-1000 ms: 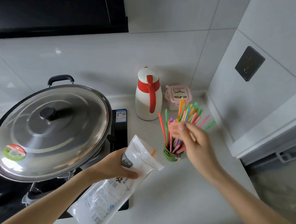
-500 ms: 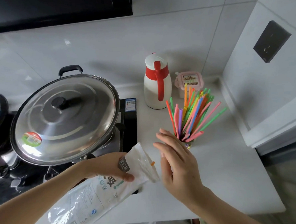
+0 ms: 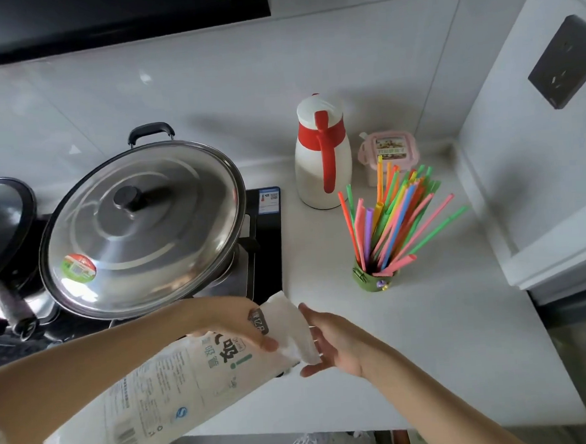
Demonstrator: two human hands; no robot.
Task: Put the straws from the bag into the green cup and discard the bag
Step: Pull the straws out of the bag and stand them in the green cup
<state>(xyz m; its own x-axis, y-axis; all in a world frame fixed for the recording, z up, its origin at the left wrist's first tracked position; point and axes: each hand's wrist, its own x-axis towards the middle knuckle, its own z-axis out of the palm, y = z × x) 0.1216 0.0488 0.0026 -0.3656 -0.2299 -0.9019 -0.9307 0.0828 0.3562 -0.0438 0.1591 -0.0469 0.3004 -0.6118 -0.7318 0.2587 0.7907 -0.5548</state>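
Counter (image 3: 430, 350): straws (image 3: 392, 217) fill green cup (image 3: 374, 278)

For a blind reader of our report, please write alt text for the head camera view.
The left hand holds a white plastic bag by its open end while the right hand touches the opening. Behind, on the white counter, colourful straws fan out of a green cup, near a white and red jug and a lidded wok.
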